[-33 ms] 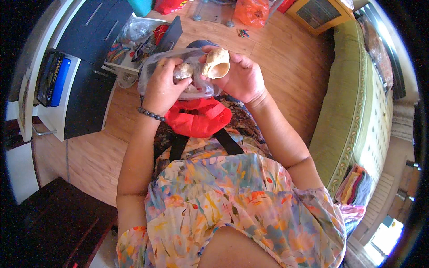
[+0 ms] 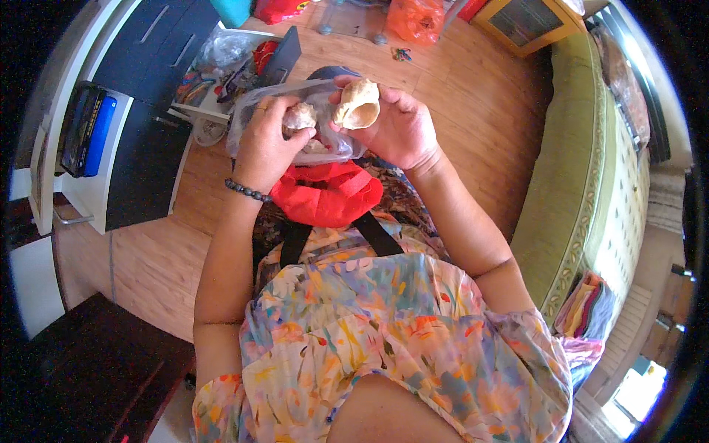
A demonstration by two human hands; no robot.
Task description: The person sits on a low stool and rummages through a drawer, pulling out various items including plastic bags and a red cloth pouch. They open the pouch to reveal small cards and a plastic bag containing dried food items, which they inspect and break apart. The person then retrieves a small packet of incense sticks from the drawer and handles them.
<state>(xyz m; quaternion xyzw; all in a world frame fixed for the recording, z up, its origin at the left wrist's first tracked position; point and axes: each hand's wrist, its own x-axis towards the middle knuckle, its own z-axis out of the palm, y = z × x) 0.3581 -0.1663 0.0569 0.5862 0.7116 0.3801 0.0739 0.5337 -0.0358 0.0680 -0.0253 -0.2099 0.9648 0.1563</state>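
Observation:
My left hand (image 2: 267, 140) pinches a small greyish-brown seashell (image 2: 300, 117) between thumb and fingers. Its bumpy side faces up. In my right hand (image 2: 402, 133) lies a larger cream-coloured seashell (image 2: 358, 103), its wide hollow opening turned toward me and to the right. Fingers curl behind this shell, while the thumb side stays spread. Beneath both hands a clear plastic bag (image 2: 247, 111) sits open on my lap, with pale bits partly visible inside. Just nearer to me rests a red cloth bag (image 2: 325, 196) with black straps (image 2: 377, 235).
At the left, an open drawer (image 2: 284, 63) full of odds and ends juts from a dark cabinet (image 2: 148, 170). A green-covered couch (image 2: 557, 162) runs along the right. Farther off, an orange plastic bag (image 2: 416, 21) and a small colourful item (image 2: 402, 55) lie on the wooden floor (image 2: 473, 111).
My left hand has shifted slightly to the left, and the small shell in it has tilted a little. The right hand and its larger shell look almost unmoved.

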